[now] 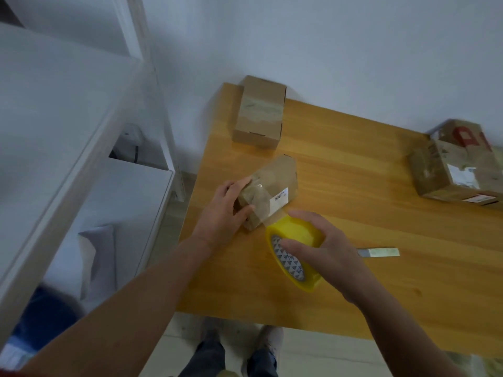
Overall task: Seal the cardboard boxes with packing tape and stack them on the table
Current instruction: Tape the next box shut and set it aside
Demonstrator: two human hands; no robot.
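A small cardboard box with a white label lies on the wooden table near its left edge. My left hand grips the box's near end, fingers over the top and thumb on the end face. My right hand holds a yellow tape roll just right of that end. A clear strip of tape runs from the roll onto the box. A second small box with tape across its top sits at the table's far left corner. A larger taped box with red print stands at the right.
A utility knife lies on the table right of my right hand. A white shelf unit stands to the left of the table. A white wall runs behind. My feet show below the table's front edge.
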